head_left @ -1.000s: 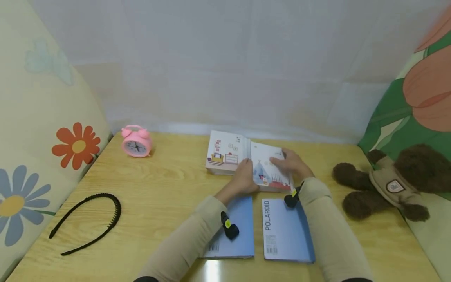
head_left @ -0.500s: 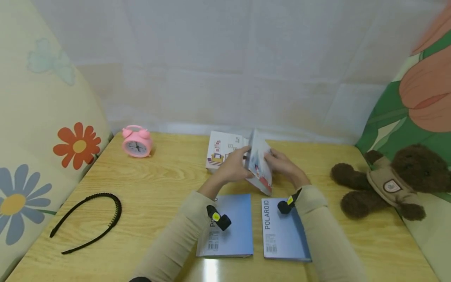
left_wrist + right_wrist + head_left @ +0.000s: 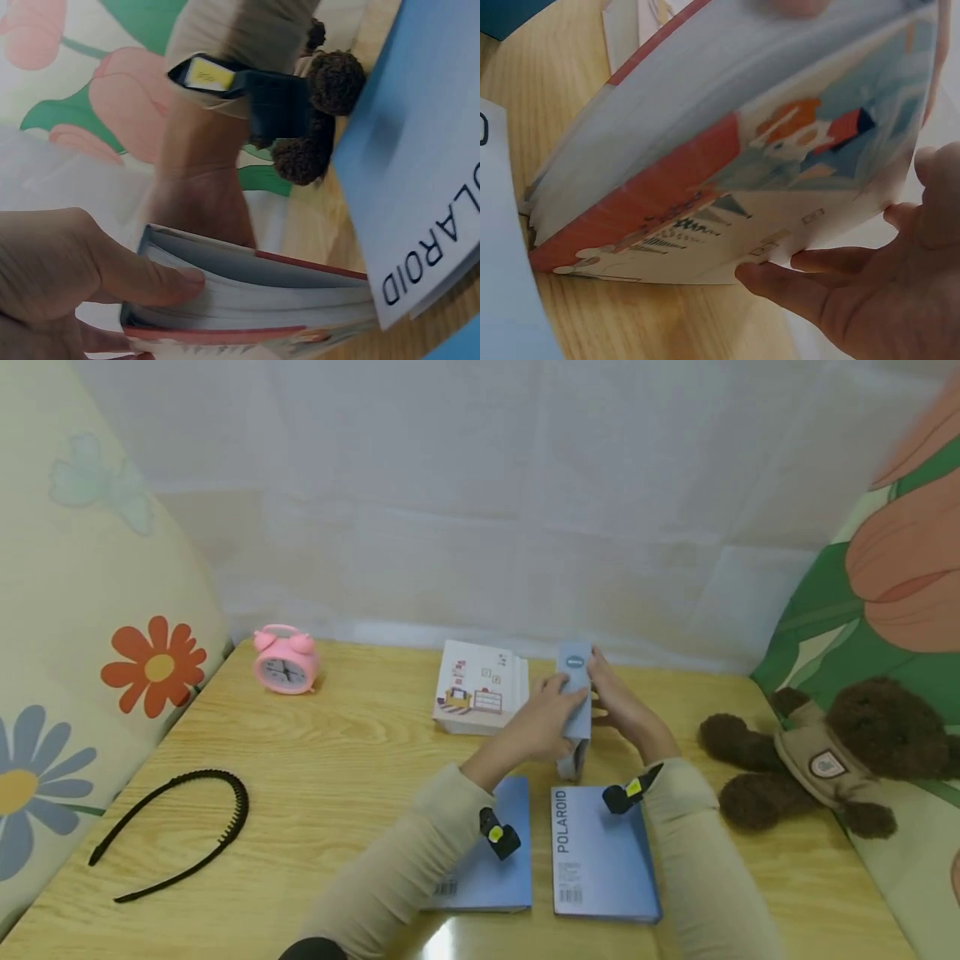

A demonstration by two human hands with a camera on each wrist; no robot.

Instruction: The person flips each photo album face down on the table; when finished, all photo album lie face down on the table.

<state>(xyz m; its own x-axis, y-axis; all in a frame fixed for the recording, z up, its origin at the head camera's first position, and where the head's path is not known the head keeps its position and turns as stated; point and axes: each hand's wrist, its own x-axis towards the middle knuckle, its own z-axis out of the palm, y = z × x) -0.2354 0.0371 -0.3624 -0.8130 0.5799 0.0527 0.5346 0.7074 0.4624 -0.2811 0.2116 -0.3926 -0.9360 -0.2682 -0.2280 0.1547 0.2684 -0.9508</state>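
Note:
A photo album (image 3: 575,662) with an illustrated cover stands on its long edge, its light-blue spine facing up. My left hand (image 3: 543,722) grips it from the left; its fingers lie over the spine. In the left wrist view, the thumb presses the page ends. My right hand (image 3: 907,277) is on the album's other side, fingertips touching the illustrated cover and fingers mostly straight. Just left lies another illustrated album (image 3: 480,689), flat, possibly stacked. Two blue POLAROID albums lie in front: one (image 3: 510,877) partly under my left forearm, the other (image 3: 600,868) beside my right forearm.
A pink alarm clock (image 3: 287,662) stands at the back left. Nearer on that side lies a black toothed headband (image 3: 238,814). On the right, a brown plush toy (image 3: 817,760) in a beige top leans by the floral panel. White cloth (image 3: 480,527) hangs behind the table.
The album has gone from lying flat to standing on edge with its spine up. My left hand has moved from its near edge to over the spine; my right hand remains along its right side.

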